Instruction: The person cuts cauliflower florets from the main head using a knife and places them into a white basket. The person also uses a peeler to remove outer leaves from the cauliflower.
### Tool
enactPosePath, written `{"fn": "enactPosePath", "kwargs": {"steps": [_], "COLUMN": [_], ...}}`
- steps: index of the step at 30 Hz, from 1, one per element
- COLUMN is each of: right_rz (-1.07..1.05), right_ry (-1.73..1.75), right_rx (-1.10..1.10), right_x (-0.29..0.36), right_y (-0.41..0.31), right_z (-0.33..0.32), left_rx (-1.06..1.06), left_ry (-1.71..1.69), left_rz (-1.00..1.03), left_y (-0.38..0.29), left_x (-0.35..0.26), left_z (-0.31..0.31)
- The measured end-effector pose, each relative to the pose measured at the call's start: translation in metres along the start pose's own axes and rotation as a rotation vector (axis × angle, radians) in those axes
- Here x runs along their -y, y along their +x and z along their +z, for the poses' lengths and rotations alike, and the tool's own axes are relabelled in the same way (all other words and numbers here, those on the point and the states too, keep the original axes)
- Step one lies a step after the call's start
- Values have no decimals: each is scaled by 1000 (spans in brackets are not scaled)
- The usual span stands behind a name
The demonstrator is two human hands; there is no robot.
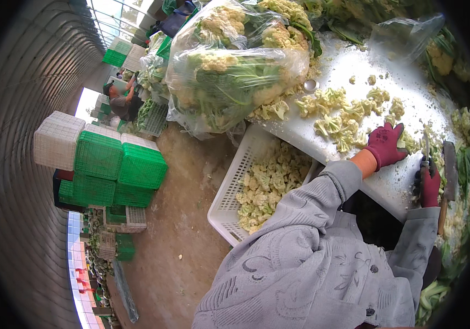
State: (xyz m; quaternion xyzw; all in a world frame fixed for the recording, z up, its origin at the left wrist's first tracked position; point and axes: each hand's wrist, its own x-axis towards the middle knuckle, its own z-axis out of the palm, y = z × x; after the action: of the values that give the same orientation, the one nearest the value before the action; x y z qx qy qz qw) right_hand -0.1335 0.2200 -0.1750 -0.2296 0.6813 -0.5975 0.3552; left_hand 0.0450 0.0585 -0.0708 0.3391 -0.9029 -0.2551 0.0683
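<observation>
My left hand, in a dark red glove with an orange cuff, rests low over the pale metal tabletop. A pale cauliflower piece shows between its spread fingers; whether they grip it is unclear. To its right, my right hand, gloved in red and black, is closed around a small knife, its blade pointing away from me. Cut cauliflower florets lie scattered beyond and left of my left hand. A cleaver with a wooden handle lies right of my right hand, among trimmings and leaves.
Below the table's left edge, a white plastic crate holds many florets. A clear plastic bag of whole cauliflowers stands at the table's far left. Green and white crates are stacked across the floor. Another person works farther off.
</observation>
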Motion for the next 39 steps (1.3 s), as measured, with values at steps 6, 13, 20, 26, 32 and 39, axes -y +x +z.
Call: {"fn": "enactPosePath", "kwargs": {"steps": [6,13,20,26,32,39], "right_rz": [17,43,-5,-247,-314,-256], "right_ry": [93,91,-32,-375,-590,-771], "right_rx": [17,46,-74,39,-14,-45], "right_x": [-13,45,78,86,65,62], "right_y": [-19,-64,-93,-113,-94,-84], "right_z": [-10,32,13,37,40,43], "left_rx": [68,-37,-60,-64,-64,-48], "left_ry": [-63,-268,-251,-384,-317,-229], "left_rz": [65,232,280,240,246,221], "left_y": [-15,-8,1,-2,5,5], "left_x": [8,31,35,30,28,19], "left_z": [-5,15,23,27,28,27]}}
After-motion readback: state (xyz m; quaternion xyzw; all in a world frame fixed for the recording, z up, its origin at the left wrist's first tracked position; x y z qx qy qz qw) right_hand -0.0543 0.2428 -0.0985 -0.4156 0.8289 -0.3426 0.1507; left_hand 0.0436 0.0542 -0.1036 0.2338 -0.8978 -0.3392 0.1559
